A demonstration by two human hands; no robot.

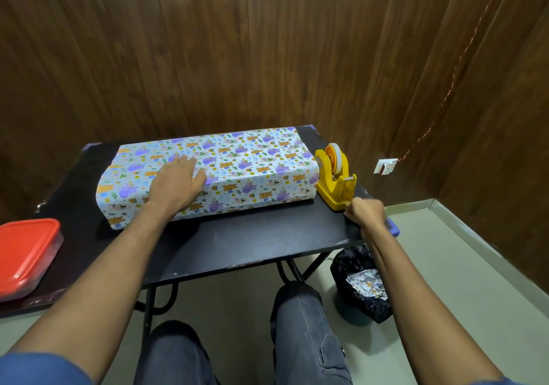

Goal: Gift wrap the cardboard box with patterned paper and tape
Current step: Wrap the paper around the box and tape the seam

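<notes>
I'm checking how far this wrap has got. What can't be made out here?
Head view only:
- Paper seam on the wrapped box: the left hand lies flat over it.
- Tape strip at the yellow dispenser: too thin; the right hand curls there, blurred.
- Box's far side and ends: turned away.
- Red-lidded container: cut by left edge.

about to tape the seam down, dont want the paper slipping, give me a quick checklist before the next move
1. Left hand presses flat on the wrapped box, holding the paper down: ok.
2. Right hand is at the cutter end of the tape dispenser, fingers curled: ok.
3. Tape strip actually pinched and cut free: cannot tell.
4. Dispenser upright beside the box's right end: ok.
5. Paper covers the visible top and front of the box: ok.
6. Box sits fully on the black table: ok.
</notes>
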